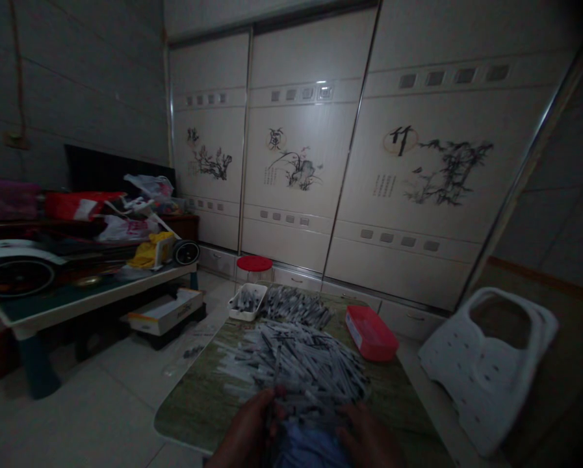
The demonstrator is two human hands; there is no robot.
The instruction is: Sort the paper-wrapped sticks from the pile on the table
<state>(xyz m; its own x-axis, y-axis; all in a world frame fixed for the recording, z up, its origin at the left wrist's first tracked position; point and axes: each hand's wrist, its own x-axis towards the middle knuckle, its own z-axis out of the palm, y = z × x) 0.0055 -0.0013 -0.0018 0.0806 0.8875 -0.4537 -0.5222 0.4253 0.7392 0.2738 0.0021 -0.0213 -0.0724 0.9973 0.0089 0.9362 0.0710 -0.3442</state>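
A low green-patterned table (208, 396) carries a large heap of thin grey and white sticks (296, 364). My left hand (252, 429) is at the near edge of the heap with its fingers curled around a few sticks. My right hand (369, 439) rests beside it at the heap's near right side, fingers bent; what it holds is hidden. A bluish cloth or bag (305, 448) lies between the two hands. A second pile of sticks (296, 304) lies at the table's far end.
A small white tray (246, 302) with sticks and a red box (372, 333) sit on the table. A red-topped stool (255, 264) stands behind. A cluttered table (77, 286) is on the left, a white plastic chair (491, 364) on the right, wardrobe doors (320, 162) at the back.
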